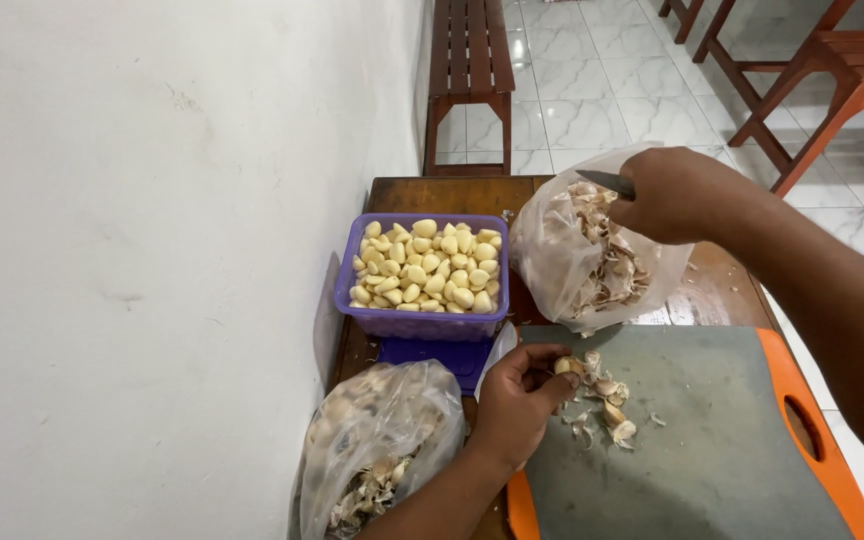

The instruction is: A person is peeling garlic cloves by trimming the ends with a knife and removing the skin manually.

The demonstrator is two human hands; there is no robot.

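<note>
Your left hand [517, 400] pinches one garlic clove [566, 366], your right hand [677, 195] grips one knife [607, 183], between two plastic bags [592, 250] and one purple basket [422, 320].

The left hand [520, 400] pinches a garlic clove [567, 366] over the grey cutting board [712, 440], while the right hand [677, 195] holds a knife [607, 182] above a clear bag of garlic skins [587, 260], beside a purple basket [422, 322] of peeled cloves.

Right of skin pile [602, 405], cutting board [712, 450] wide open. Behind it peel bag [592, 260], left basket [422, 275], probably tight squeeze between.
</note>
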